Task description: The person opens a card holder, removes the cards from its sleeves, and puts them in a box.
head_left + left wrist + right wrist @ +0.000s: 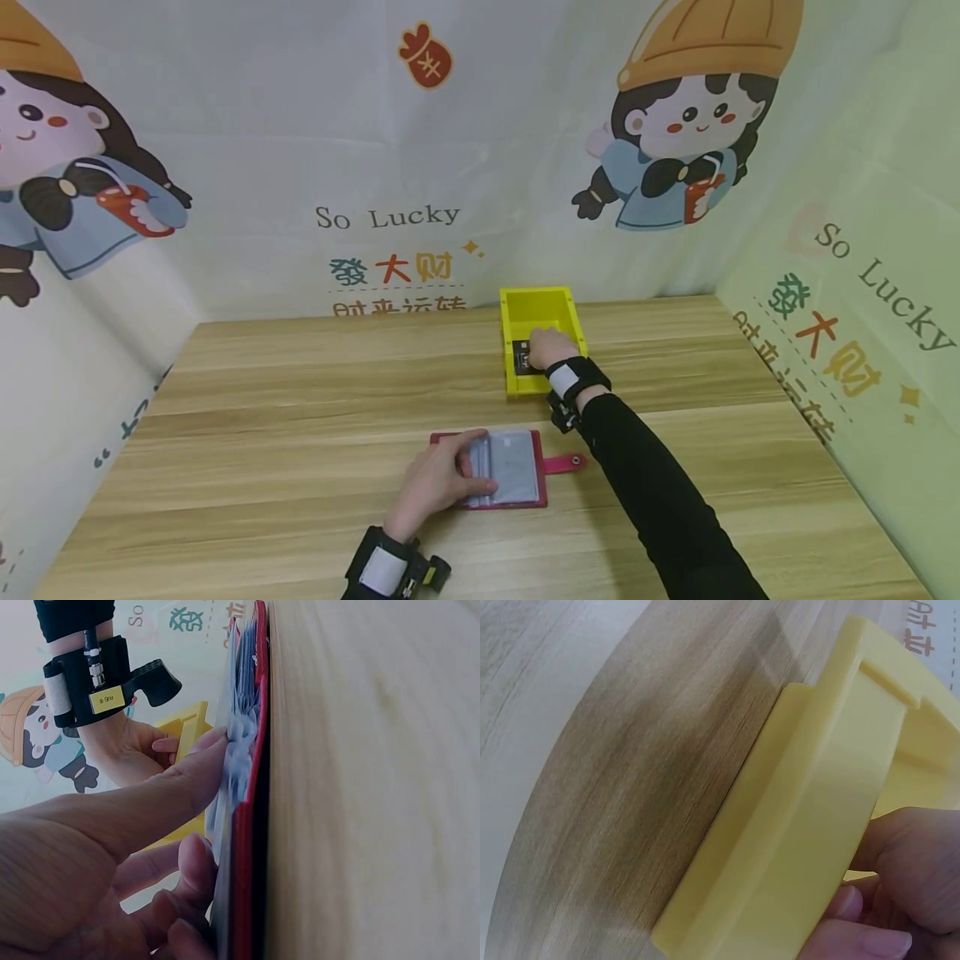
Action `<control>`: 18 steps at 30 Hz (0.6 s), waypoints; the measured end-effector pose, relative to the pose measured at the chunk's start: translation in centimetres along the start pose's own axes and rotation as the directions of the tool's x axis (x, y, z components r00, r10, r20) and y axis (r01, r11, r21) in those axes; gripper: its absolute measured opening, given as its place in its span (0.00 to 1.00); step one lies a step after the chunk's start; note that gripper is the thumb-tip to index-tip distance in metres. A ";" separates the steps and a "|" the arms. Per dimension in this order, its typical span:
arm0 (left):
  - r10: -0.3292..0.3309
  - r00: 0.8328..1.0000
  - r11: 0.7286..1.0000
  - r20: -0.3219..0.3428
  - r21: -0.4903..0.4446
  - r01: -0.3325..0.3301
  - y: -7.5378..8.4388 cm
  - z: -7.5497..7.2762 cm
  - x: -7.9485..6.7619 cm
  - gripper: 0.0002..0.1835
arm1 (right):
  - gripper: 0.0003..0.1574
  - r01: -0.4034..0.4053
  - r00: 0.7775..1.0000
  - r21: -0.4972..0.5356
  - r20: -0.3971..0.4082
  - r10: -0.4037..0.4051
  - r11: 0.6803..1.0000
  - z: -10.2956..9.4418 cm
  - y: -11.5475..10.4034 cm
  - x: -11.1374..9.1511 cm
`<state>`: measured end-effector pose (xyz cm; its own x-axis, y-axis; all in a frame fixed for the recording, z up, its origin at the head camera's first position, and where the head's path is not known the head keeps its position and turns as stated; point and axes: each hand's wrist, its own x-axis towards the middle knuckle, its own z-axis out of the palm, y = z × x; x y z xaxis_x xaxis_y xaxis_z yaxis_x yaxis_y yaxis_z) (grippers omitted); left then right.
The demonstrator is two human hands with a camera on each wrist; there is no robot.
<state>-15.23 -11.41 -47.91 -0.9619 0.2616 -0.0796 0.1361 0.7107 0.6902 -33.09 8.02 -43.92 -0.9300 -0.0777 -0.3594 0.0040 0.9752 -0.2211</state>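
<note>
Left grip [440, 480] rests on the open card holder [516, 468], its fingers loosely bent and its thumb laid out on the clear sleeves, without clasping them. The card holder lies flat on the wooden counter [262, 467], its red cover showing round the sleeves and its snap strap [562, 463] pointing to the right. Farther back, the right grip [552, 347] reaches down into the yellow box [527, 386], fingers curled; I cannot tell whether they pinch anything. Just beside those fingers, inside the box, a black card [521, 360] shows. Both wrists wear black bands, and a pale backdrop [517, 125] printed with cartoon figures and "So Lucky" stands behind the counter.
</note>
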 end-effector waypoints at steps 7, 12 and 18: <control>0.009 1.000 1.000 -0.003 -0.016 -0.009 0.0 -0.1 -0.2 0.39 | 0.13 0.040 0.998 -0.014 -0.038 -0.040 0.999 -0.6 -0.3 -1.0; 0.019 1.000 0.999 -0.007 -0.026 -0.020 0.0 -0.1 -0.3 0.39 | 0.11 0.099 0.991 -0.007 -0.086 -0.099 0.995 -1.4 -0.5 -2.3; 0.015 1.000 1.000 0.002 -0.021 -0.015 0.0 -0.1 -0.1 0.39 | 0.08 0.158 0.982 0.049 -0.112 -0.152 0.986 -2.6 -0.3 -4.2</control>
<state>-15.14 -11.47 -47.83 -0.9593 0.2733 -0.0710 0.1452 0.6932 0.7060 -30.17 8.60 -40.03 -0.9551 -0.2013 -0.2176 -0.1253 0.9394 -0.3192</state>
